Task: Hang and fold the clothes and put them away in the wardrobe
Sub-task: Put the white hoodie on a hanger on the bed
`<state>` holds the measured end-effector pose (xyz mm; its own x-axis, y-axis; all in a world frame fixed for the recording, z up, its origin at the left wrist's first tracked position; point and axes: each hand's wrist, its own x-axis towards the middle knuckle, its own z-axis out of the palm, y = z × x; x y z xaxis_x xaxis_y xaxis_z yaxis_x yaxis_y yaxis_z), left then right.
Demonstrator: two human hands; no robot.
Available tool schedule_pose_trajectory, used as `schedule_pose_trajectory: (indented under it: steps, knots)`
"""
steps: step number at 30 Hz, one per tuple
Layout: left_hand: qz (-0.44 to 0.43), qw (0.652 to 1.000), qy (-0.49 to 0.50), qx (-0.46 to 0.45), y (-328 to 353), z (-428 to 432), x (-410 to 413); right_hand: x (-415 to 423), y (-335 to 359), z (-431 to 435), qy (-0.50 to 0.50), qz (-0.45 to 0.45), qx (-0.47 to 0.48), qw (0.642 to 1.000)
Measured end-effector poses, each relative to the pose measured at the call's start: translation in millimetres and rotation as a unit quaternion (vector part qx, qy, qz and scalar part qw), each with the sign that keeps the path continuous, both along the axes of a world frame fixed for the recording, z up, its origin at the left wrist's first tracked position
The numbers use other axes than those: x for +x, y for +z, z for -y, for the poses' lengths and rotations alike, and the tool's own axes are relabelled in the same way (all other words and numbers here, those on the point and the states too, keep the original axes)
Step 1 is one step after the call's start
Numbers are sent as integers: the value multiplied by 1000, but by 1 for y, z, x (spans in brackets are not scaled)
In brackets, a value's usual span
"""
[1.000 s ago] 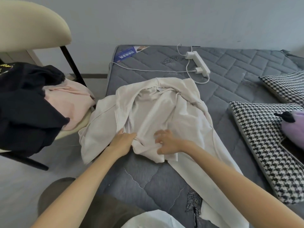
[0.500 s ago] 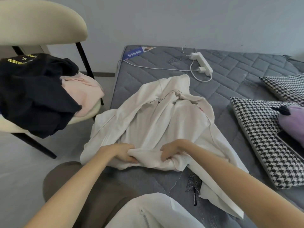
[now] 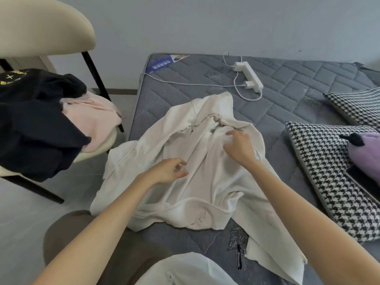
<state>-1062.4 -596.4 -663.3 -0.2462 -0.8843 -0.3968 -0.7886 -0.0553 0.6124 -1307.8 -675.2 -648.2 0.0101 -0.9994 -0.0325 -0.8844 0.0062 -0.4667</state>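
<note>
A crumpled white garment [image 3: 197,182] lies spread on the grey mattress [image 3: 287,95], its left side hanging over the bed's edge. My left hand [image 3: 168,170] hovers over the garment's middle with fingers loosely curled, holding nothing. Farther up, my right hand [image 3: 239,146] is over the cloth near the collar, fingers relaxed and spread, at or just above the fabric. On the cream chair [image 3: 41,31] to the left lie a black garment [image 3: 35,124] and a pink garment [image 3: 92,118].
A white power strip [image 3: 249,76] with cables lies at the mattress's far side. Houndstooth pillows [image 3: 329,171] and a purple plush toy [image 3: 366,153] take up the right. A blue label [image 3: 162,62] sits at the mattress corner. Grey floor lies to the left.
Both hands have let go of the garment's lower hem and moved up over it, the right hand toward the collar. The hem now lies flat near the bed's front.
</note>
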Motion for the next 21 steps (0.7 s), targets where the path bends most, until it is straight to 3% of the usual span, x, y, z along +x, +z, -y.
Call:
schedule_pose_trajectory:
  steps: [2, 5, 7, 13, 15, 17, 19, 21]
  knots:
    - [1, 1000, 8, -22, -3, 12, -9, -25, -10, 13, -91, -32, -3, 995]
    - [2, 998, 19, -52, -8, 29, -22, -56, -22, 25, -196, -16, 129, 972]
    - [-7, 997, 27, -67, -9, 39, -30, -66, -26, 27, -211, 34, 195, 957]
    - [-85, 986, 96, -107, -9, 63, -42, -27, -7, 6, -69, 72, 28, 995]
    - [-125, 972, 163, -115, -8, 70, -41, -4, -1, -9, 78, 126, 76, 986]
    - [-138, 962, 213, -102, -9, 76, -37, 11, 0, -21, 193, 186, 179, 947]
    - [-135, 963, 223, -74, -13, 78, -33, 13, -2, -21, 211, 224, 193, 932]
    - [-138, 961, 233, -50, -16, 74, -30, 10, -4, -16, 138, 284, 147, 937]
